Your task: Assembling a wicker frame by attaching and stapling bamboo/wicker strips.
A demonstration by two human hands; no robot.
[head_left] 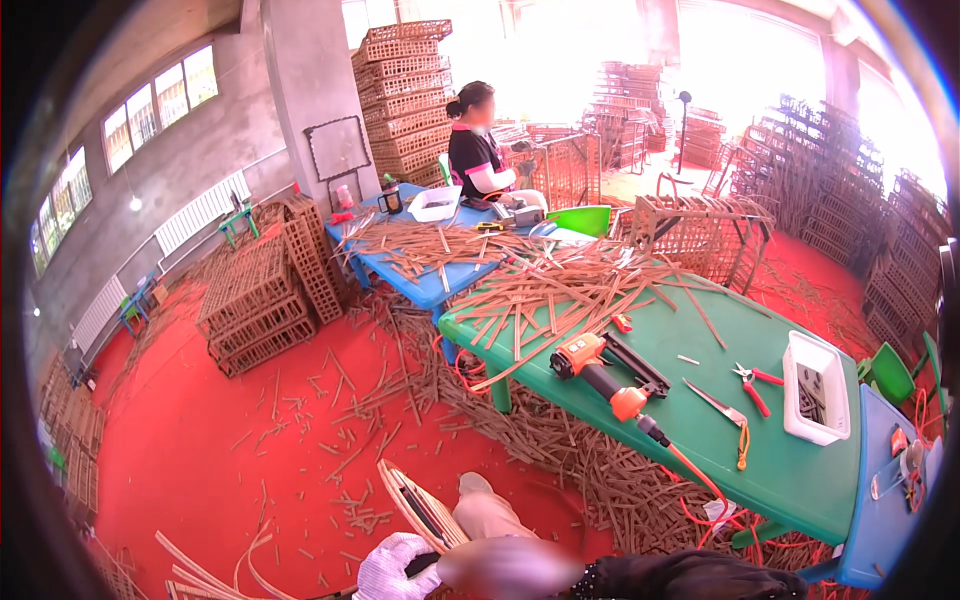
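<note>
At the bottom edge my left hand (392, 568), in a pale striped work glove, is closed; a dark edge shows at its fingers, but what it grips is unclear. Just beyond it rises a curved band of light wooden strips (422, 506) with a dark inner side. Beside it my right hand (512, 568) is smeared by motion, its dark sleeve (690, 576) coming in from the right. More bent wooden strips (228, 566) curve up at lower left. On the green table (640, 410) lie an orange-and-black nail gun (603, 378), a knife (712, 401) and red-handled pruning shears (754, 386).
A white bin (822, 425) of small dark pieces stands at the table's right end. Wooden strips (560, 290) cover its far side, and offcuts (560, 455) litter the red floor. An orange hose (700, 470) hangs down. A co-worker (482, 150) sits behind the blue table (425, 285).
</note>
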